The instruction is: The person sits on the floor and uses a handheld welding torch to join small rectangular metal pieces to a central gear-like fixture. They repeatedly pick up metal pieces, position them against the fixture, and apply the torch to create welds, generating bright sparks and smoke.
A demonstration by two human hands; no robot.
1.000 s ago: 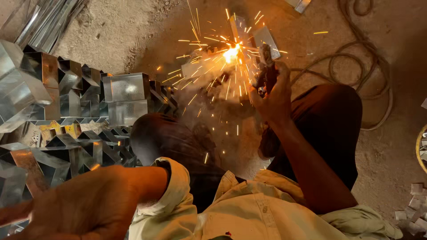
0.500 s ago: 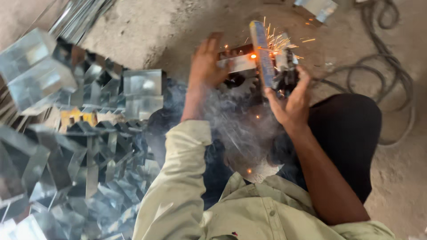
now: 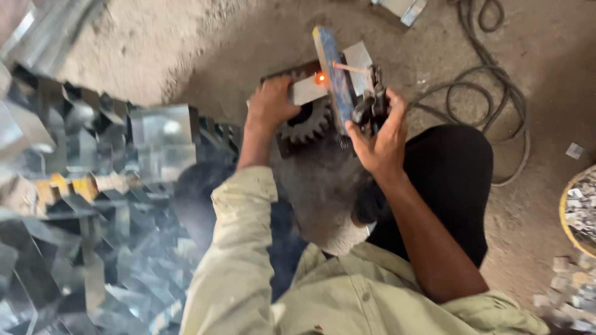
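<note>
My right hand [image 3: 380,138] is shut on the dark handle of a cutting tool [image 3: 367,105] whose blue-edged disc [image 3: 332,77] stands upright. A small orange glow [image 3: 321,78] shows where the disc meets a flat shiny metal piece [image 3: 310,90]. My left hand [image 3: 271,103] presses on that metal piece, which lies over a dark toothed gear [image 3: 307,124] on the dirt floor. Both arms reach forward over my knees, the left in a pale green sleeve.
A heap of shiny folded sheet-metal boxes [image 3: 93,205] fills the left side. A dark cable [image 3: 496,93] loops across the ground at the upper right. A yellow-rimmed basket [image 3: 574,214] of small metal scraps sits at the right edge, with loose scraps [image 3: 568,291] below it.
The heavy spray of sparks has died down to one small glow. My left hand came up from the lower left and now rests on the metal piece by the disc.
</note>
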